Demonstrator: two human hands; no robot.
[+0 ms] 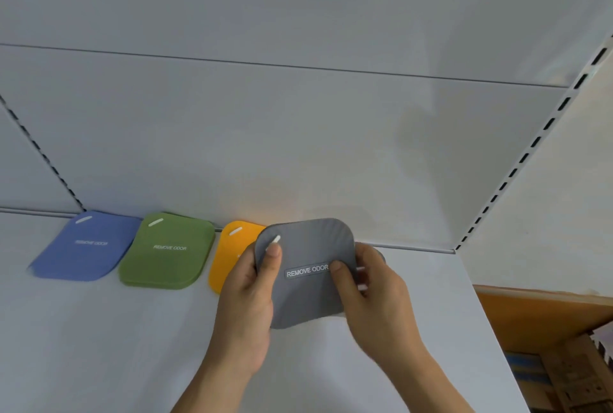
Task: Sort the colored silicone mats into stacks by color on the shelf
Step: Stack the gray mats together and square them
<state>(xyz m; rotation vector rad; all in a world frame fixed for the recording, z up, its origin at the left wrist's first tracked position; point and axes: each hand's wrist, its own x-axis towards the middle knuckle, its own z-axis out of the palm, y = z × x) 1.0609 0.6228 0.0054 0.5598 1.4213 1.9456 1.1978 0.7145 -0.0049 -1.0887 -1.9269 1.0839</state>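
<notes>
At lower centre, the left hand [253, 283] and right hand [371, 286] pinch the grey silicone mat [306, 293] by its side edges, thumbs on top, above the shelf [99, 329]. It looks light, floppy and grippy, so edge pinches should suit it.

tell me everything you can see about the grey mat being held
The grey mat is a thin, flexible-looking square with rounded corners, a white slot near one corner and a label reading REMOVE ODOR. Both hands hold it tilted above the white shelf: the left hand grips its left edge, thumb by the slot; the right hand grips its right edge. It partly hides the orange mat.
</notes>
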